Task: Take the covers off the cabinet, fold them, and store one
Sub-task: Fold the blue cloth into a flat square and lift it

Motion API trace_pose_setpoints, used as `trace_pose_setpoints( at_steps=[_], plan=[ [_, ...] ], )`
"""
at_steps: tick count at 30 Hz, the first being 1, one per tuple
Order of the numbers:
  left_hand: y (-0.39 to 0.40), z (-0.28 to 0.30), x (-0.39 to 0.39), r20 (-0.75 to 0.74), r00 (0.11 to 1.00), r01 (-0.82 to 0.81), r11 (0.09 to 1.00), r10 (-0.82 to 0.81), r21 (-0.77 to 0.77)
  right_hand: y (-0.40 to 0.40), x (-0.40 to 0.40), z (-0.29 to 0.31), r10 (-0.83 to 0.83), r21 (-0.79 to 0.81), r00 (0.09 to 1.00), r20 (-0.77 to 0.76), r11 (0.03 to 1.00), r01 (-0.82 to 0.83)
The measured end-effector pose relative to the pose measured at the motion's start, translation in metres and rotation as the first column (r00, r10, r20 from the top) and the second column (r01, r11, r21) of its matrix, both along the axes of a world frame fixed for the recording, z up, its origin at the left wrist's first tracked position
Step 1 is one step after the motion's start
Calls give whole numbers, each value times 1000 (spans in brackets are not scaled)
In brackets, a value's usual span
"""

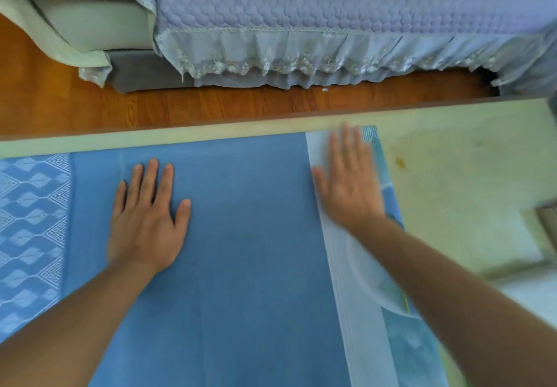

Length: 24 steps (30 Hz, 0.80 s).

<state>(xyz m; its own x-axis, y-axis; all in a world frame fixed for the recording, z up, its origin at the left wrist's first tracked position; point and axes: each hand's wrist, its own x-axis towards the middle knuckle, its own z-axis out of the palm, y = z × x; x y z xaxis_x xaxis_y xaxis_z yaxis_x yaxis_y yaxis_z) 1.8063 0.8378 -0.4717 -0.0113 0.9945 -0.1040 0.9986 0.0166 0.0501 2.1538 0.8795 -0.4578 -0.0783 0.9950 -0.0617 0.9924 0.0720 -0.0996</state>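
The left hand (147, 218) lies flat, palm down, in the left centre of the frame, fingers straight and slightly spread, pressing on the plain blue cover (241, 236) and grasping nothing; the right hand (349, 181), right of centre, is likewise flat and released, fingers straight and pointing to the top of the frame, though it is blurred; it rests on the white striped band (346, 311) that runs along the blue cover's right edge; both forearms come in from the lower corners of the frame.

The blue cover is spread smooth across the lower middle of the frame, filling the space between and below the hands; to its left, at the left edge of the frame, lies a patterned blue cloth (33, 230) with pale diamond and key shapes, touching the plain part; whether it belongs to the same piece I cannot tell; just right of the white band a lighter, printed blue strip (413, 344) shows beneath.

The cloth lies on a pale cabinet top (461, 175), bare at the right of the frame and stained with a small yellow spot; beyond its far edge runs a strip of wooden floor (75, 106); across the top of the frame stands a sofa under a quilted lilac cover (331, 4) with a lace frill hanging to the floor.
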Motion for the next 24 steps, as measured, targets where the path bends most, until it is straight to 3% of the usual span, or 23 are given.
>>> trace_pose_setpoints(
  at_steps=[2,5,8,11,13,16,19,24],
  plan=[
    [0,1,3,-1,1000,-2,1000,2,-1,-38,-4,-7,86,-50,995,-42,995,-88],
    [0,2,3,6,1000,-3,1000,3,6,-49,48,-12,-182,-114,983,-17,977,179],
    [-3,0,1,22,1000,2,1000,-2,13,-46,73,-6,-238,-133,970,41,961,242],
    [-1,-2,-1,9,1000,-1,1000,1,1,-61,33,3,-173,-21,982,69,984,175],
    [1,-1,1,-21,1000,-9,1000,8,-24,-102,-19,0,15,32,1000,-19,999,-15],
    [-10,18,14,-65,998,-28,1000,28,-13,-155,-73,-10,155,-36,985,-78,987,-158],
    [-81,33,50,32,996,77,995,-79,58,-154,-71,-14,80,-45,995,-54,996,-82],
    [-255,21,64,3,998,68,995,-68,-67,-163,-58,-11,144,-83,985,-90,985,-152]
  ],
)
